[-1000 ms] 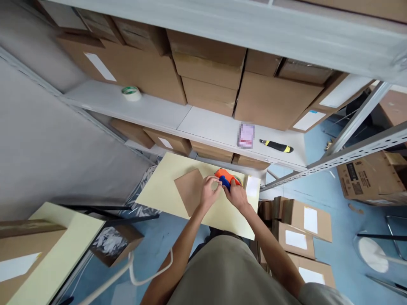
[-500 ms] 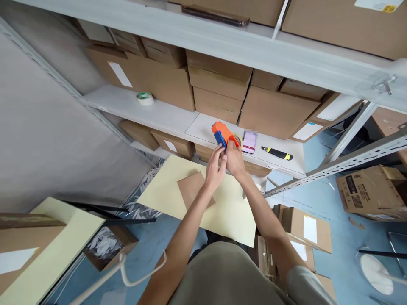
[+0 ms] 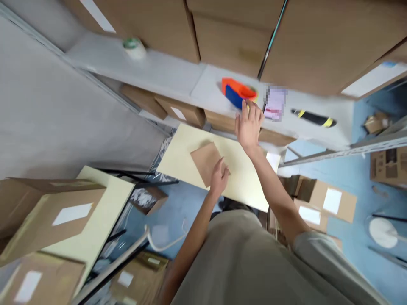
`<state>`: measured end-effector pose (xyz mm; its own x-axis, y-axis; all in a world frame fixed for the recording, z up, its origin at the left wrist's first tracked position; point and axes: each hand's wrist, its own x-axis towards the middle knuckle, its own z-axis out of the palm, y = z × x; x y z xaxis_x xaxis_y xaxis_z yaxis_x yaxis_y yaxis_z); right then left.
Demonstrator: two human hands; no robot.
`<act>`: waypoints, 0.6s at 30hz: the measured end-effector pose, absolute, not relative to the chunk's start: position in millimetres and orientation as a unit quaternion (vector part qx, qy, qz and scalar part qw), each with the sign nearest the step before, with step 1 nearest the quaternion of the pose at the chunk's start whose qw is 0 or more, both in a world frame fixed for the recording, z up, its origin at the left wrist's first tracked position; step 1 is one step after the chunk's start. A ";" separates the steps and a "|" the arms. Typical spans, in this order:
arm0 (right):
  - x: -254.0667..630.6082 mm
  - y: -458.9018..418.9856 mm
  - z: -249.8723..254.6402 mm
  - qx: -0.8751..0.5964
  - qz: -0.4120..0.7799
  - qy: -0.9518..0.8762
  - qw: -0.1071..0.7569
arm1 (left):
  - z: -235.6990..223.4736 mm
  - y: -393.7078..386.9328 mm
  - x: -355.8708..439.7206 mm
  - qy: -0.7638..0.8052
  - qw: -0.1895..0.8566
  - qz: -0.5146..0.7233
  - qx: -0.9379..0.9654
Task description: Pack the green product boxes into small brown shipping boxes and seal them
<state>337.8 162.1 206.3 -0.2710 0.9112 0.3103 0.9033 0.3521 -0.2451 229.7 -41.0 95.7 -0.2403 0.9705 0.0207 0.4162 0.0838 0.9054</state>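
An orange and blue tape dispenser (image 3: 234,94) lies on the white shelf (image 3: 171,76), its near end partly behind my fingers. My right hand (image 3: 250,127) is at that end with the fingers stretched forward and not wrapped round it; whether the fingertips touch it I cannot tell. My left hand (image 3: 219,178) is over the right edge of a flat brown cardboard piece (image 3: 203,163), its fingers apart and nothing in them. The cardboard lies on a pale yellow table (image 3: 244,173).
On the shelf are a phone (image 3: 275,103), a black and yellow utility knife (image 3: 313,117) and a tape roll (image 3: 134,48). Large cartons (image 3: 232,42) stand behind them. A side table (image 3: 95,203) with boxes is at left, and more boxes (image 3: 333,199) are at right.
My hands have parted. The tape dispenser, held before, now rests on the shelf. My left hand has come down toward the cardboard, and the view has tilted lower.
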 end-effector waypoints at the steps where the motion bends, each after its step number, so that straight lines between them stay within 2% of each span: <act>1: 342.5 138.4 184.4 -0.578 0.035 -0.787 0.212 | 83.1 -55.7 226.0 0.674 0.334 0.405 0.520; 4: 359.2 55.4 103.0 -0.609 0.181 -0.741 0.217 | 52.4 -93.6 216.8 0.692 0.364 0.332 0.527; 8: 381.1 -51.0 18.3 -0.652 0.393 -0.632 0.145 | 28.8 -121.3 211.9 0.684 0.385 0.261 0.563; 12: 388.7 -94.4 2.0 -0.649 0.484 -0.576 0.110 | 26.7 -126.0 209.6 0.679 0.363 0.214 0.602; 18: 364.8 -59.8 3.3 -0.627 0.550 -0.524 0.174 | 42.8 -120.2 204.9 0.669 0.353 0.155 0.635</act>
<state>364.8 -59.8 3.3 -0.1533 0.8478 -0.5077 0.4655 -0.3913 -0.7939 204.9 -120.2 42.8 0.0557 0.9594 -0.2765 0.7408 0.1460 0.6557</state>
